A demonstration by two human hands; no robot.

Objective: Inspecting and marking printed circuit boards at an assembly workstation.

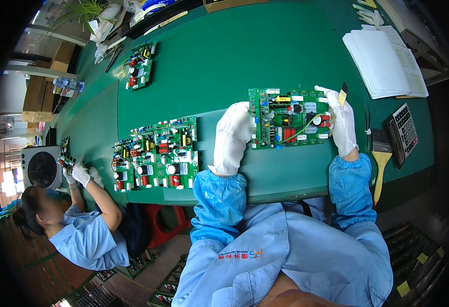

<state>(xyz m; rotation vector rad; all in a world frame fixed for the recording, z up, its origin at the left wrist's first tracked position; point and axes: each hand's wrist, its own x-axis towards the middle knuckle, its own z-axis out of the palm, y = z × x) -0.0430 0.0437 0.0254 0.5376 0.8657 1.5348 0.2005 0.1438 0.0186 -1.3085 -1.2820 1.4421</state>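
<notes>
A green circuit board [289,118] crowded with components is held level in front of me. My left hand [231,134], in a white glove, grips its left edge. On the opposite edge is my right hand [343,123], gloved too, its fingers closed on the board. A small flat black-and-tan piece [342,94] sticks up beside my right fingers; its kind cannot be made out. A yellow-green wire [302,132] curves over the board's face.
Several similar boards [155,156] lie together to the left, and another [141,66] lies farther back. At right are papers [378,64], a calculator [403,133] and a brush [381,158]. A co-worker [89,220] handles a board at far left, near a fan [41,168].
</notes>
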